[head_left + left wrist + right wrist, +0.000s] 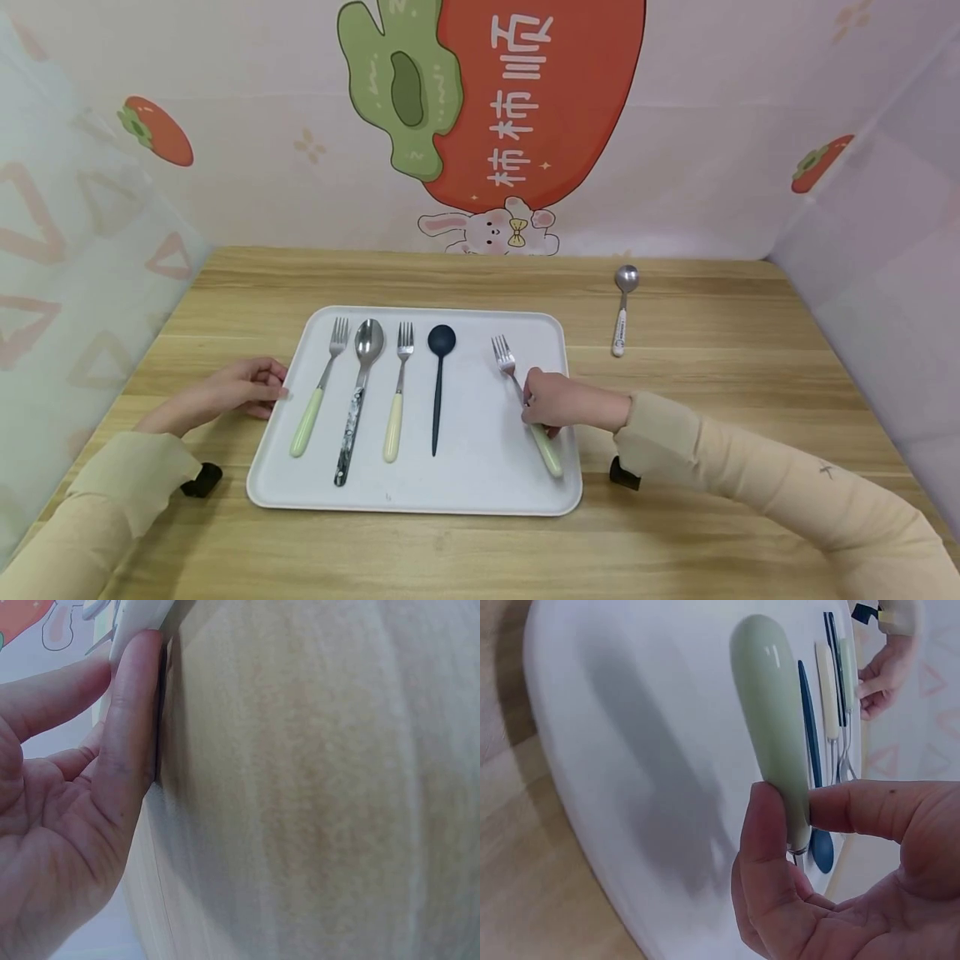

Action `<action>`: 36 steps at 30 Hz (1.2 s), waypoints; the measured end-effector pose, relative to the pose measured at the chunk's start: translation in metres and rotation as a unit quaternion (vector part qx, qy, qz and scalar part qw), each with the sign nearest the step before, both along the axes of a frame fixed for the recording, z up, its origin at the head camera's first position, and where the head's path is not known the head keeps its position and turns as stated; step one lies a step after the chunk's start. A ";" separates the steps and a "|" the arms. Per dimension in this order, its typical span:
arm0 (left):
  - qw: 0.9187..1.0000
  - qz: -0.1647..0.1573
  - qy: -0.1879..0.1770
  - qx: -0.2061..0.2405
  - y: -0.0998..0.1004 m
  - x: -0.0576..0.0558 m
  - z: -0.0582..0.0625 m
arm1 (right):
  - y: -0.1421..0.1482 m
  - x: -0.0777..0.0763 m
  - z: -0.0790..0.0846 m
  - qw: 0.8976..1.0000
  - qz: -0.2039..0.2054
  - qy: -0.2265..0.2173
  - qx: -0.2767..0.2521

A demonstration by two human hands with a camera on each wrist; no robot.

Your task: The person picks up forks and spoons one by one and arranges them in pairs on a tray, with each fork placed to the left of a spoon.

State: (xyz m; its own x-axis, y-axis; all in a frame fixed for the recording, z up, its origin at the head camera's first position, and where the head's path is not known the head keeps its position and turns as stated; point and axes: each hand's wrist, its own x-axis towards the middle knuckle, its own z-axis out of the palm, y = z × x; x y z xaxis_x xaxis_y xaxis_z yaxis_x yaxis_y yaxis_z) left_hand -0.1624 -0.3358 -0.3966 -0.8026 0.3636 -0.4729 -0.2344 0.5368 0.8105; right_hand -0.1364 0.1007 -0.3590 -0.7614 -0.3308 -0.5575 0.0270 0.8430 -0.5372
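My right hand (558, 402) pinches a fork (551, 454) by the top of its pale green handle, between thumb and fingers. The fork hangs a little above the right part of a white tray (480, 492), with its tines pointing away. In the right wrist view, the handle (769, 697) casts a shadow on the tray. At the tray's left edge, my left hand (243, 387) holds the rim with its thumb and fingers. On the tray, left to right, lie a green-handled fork (307, 425), a large spoon (351, 425), a cream-handled fork (393, 425) and a black spoon (438, 383).
A small metal spoon (621, 321) with a white patterned handle lies on the wooden table (697, 333), beyond the tray to the right. Printed cloth walls (262, 175) enclose the table at the back and both sides.
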 end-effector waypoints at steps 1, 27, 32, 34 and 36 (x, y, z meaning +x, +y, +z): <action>1.000 0.000 0.000 -0.001 0.000 0.000 0.000 | -0.002 0.001 -0.001 1.000 -0.007 -0.001 -0.006; 1.000 -0.006 -0.001 -0.001 -0.001 0.000 0.001 | -0.045 -0.003 -0.016 0.992 -0.100 -0.013 -0.075; 1.000 -0.001 -0.002 0.002 -0.001 0.000 0.002 | -0.050 -0.003 -0.019 0.990 -0.108 -0.019 -0.085; 1.000 -0.001 -0.002 0.000 0.000 0.000 0.002 | -0.051 -0.003 -0.020 0.990 -0.110 -0.020 -0.088; 1.000 0.000 -0.004 -0.001 0.000 0.000 0.002 | -0.053 -0.004 -0.021 0.990 -0.108 -0.018 -0.090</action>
